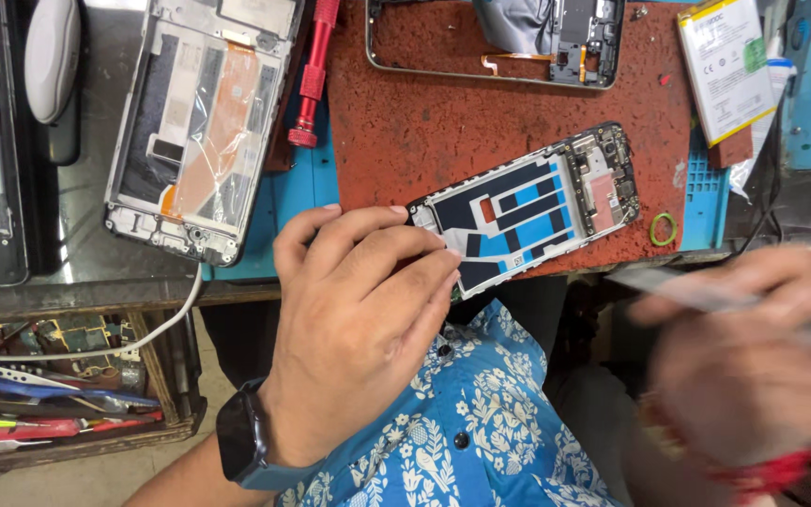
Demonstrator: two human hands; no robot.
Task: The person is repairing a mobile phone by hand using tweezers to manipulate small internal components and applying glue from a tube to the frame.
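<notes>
The left hand (363,324) pins the near end of an opened phone frame (527,211) with curled fingers on the bench's red mat (405,113), its battery (725,66) already out beyond, while the blurred right hand (753,366) grips what seems a thin flat tool (696,291).

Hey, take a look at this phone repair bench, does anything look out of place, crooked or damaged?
The opened phone frame lies askew on the red mat, its near corner jutting past the bench edge under the left hand. A small green ring sits loose by the mat's edge. The right hand is too blurred to judge.
</notes>
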